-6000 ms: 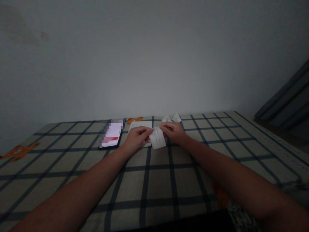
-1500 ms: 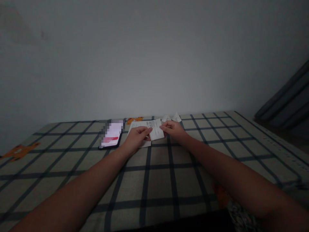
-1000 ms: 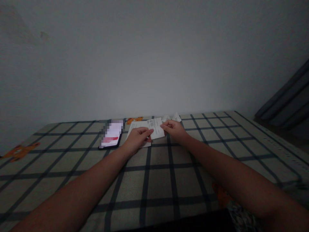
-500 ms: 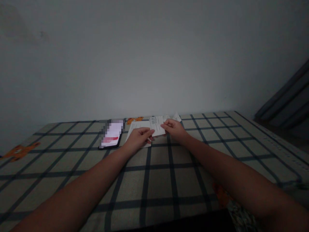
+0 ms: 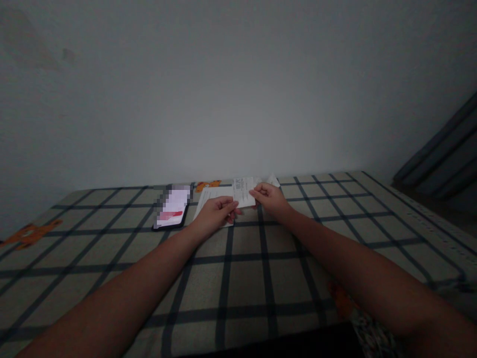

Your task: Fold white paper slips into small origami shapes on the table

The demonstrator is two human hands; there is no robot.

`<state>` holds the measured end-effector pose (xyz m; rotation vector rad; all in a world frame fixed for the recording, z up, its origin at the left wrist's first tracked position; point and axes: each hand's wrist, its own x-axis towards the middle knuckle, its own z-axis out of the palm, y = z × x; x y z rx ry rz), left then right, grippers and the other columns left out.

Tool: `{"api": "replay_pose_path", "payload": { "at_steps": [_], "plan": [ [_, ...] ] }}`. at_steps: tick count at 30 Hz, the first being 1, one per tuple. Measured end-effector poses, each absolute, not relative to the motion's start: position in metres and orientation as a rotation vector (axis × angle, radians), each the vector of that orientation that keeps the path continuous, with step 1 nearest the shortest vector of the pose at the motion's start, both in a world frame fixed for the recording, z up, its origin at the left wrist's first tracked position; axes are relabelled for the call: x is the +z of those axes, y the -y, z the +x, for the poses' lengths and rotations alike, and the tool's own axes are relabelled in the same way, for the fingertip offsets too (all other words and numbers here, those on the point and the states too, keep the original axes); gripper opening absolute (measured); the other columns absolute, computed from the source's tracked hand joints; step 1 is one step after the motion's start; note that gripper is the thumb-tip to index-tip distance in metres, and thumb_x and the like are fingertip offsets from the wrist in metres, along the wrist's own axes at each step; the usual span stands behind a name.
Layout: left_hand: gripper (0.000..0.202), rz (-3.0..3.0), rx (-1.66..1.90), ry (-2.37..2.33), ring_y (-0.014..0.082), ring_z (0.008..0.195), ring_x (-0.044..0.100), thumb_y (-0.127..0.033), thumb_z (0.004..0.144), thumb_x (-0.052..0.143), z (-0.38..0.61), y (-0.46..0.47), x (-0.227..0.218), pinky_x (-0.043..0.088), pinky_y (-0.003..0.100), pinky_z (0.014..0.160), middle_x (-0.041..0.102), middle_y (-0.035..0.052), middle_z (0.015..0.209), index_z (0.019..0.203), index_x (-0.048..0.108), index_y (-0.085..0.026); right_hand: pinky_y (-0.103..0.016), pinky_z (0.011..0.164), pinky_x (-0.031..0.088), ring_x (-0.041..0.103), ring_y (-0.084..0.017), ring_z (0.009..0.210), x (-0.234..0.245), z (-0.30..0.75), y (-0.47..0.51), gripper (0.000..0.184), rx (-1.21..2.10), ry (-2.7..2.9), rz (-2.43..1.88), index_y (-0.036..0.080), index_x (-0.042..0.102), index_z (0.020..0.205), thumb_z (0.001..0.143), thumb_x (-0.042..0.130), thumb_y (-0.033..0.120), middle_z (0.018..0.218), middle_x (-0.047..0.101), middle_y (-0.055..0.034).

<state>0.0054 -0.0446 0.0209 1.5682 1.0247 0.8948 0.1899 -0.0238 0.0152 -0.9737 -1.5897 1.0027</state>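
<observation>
A small white printed paper (image 5: 244, 194) is stretched between my two hands, its dark print too small to read. My left hand (image 5: 217, 210) pinches its lower left corner between thumb and fingers. On the right side, my right hand (image 5: 270, 198) grips the paper's edge with thumb and forefinger. Beneath and left of it lies a larger white printed sheet (image 5: 210, 195), partly covered by my left hand. Just behind my right hand, a crumpled whitish piece (image 5: 274, 180) shows; what it is I cannot make out.
A phone (image 5: 173, 208) with a lit, partly blurred screen lies left of the papers. The checked cloth (image 5: 246, 278) spreads over the whole surface, with orange patterned patches. A plain wall (image 5: 238, 89) rises behind it, and dark folded fabric (image 5: 447, 144) hangs at the right.
The small paper has turned slightly and shifted a little to the right between my fingers. Both hands keep nearly the same place; the phone and larger sheet have not moved.
</observation>
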Motion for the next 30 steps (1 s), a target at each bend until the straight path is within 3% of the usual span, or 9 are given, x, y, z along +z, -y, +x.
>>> {"api": "replay_pose_path", "payload": {
  "at_steps": [5, 15, 23, 27, 30],
  "plan": [
    [0.026, 1.613, 0.880, -1.016, 0.0079, 0.045, 0.044, -0.038, 0.076, 0.052, 0.002, 0.044, 0.021, 0.034, 0.020, 0.046, 0.053, -0.0006, 0.051, 0.066, 0.059, -0.015, -0.023, 0.052, 0.043, 0.052, -0.010, 0.053, 0.011, 0.191, 0.021, 0.023, 0.976, 1.623, -0.966, 0.018, 0.047, 0.070, 0.075, 0.054, 0.038, 0.058, 0.054, 0.0021],
    [0.034, 1.600, 1.104, -1.030, 0.0141, 0.068, 0.057, -0.043, 0.076, 0.052, 0.003, 0.039, 0.012, 0.046, 0.025, 0.059, 0.064, 0.0066, 0.086, 0.094, 0.062, -0.016, -0.022, 0.052, 0.041, 0.052, -0.009, 0.054, 0.009, 0.192, 0.018, 0.023, 1.035, 1.739, -0.928, 0.016, 0.050, 0.068, 0.073, 0.056, 0.037, 0.058, 0.054, 0.0022],
    [0.028, 1.657, 1.125, -1.070, 0.0107, 0.055, 0.051, -0.041, 0.075, 0.055, -0.001, 0.038, 0.017, 0.040, 0.022, 0.052, 0.060, 0.0005, 0.064, 0.083, 0.066, -0.016, -0.023, 0.053, 0.044, 0.053, -0.010, 0.054, 0.003, 0.192, 0.016, 0.021, 1.225, 1.708, -0.874, 0.017, 0.051, 0.077, 0.074, 0.055, 0.037, 0.060, 0.056, 0.0024],
    [0.026, 1.559, 1.099, -1.074, 0.0104, 0.056, 0.053, -0.037, 0.074, 0.057, 0.002, 0.041, 0.017, 0.042, 0.022, 0.053, 0.064, 0.0025, 0.070, 0.084, 0.067, -0.016, -0.022, 0.054, 0.042, 0.054, -0.010, 0.056, 0.004, 0.192, 0.017, 0.018, 1.222, 1.682, -0.866, 0.016, 0.050, 0.076, 0.073, 0.056, 0.033, 0.061, 0.056, 0.0026],
    [0.032, 1.475, 1.150, -1.066, 0.0120, 0.062, 0.057, -0.038, 0.073, 0.059, 0.003, 0.039, 0.014, 0.045, 0.023, 0.055, 0.066, 0.0056, 0.084, 0.096, 0.065, -0.016, -0.022, 0.052, 0.041, 0.053, -0.010, 0.054, 0.004, 0.193, 0.017, 0.017, 1.250, 1.713, -0.835, 0.016, 0.049, 0.072, 0.073, 0.057, 0.031, 0.058, 0.055, 0.0033]
  ]
}}
